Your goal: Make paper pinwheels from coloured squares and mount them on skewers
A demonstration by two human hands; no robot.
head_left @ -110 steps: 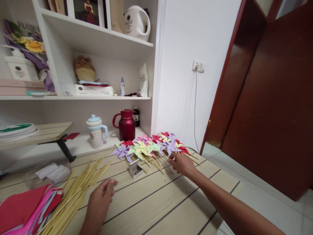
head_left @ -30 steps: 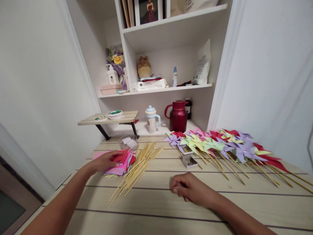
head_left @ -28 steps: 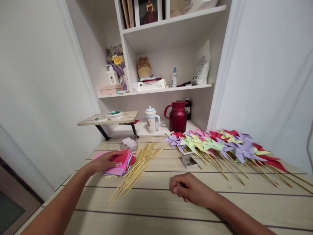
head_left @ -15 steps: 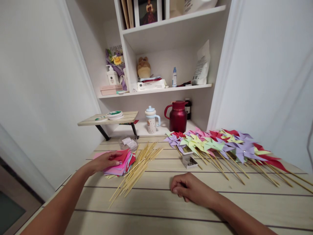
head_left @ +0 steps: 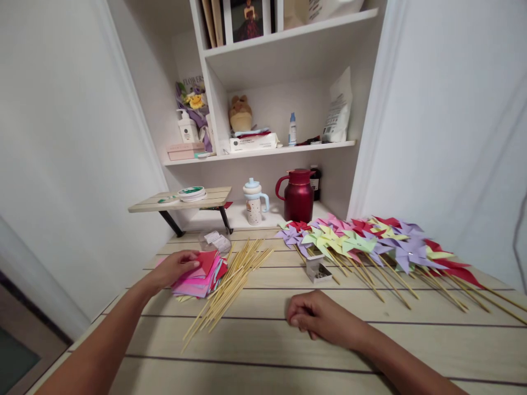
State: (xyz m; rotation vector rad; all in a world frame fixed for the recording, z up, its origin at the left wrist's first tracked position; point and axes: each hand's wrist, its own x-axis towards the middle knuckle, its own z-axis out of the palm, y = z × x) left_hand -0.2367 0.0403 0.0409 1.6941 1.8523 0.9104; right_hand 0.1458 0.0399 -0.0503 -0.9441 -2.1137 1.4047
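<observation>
My left hand is at the left side of a stack of coloured paper, pink, red and blue among its colours. Its curled fingers and thumb close at the edge of a red paper sheet on top. Thin wooden sticks lie in a loose heap just right of the stack. In a loose fist, my right hand rests on the table, with nothing showing in it. Beyond it stands a small open metal box with tiny dark pieces inside.
Several paper pinwheels on sticks lie in a row at the right. A clear container sits behind the paper, below a small raised shelf. At the back stand a cup and a red jug.
My left hand has drawn back a little to the left, uncovering more of the pink paper and the stack. My right hand has stayed in place.
</observation>
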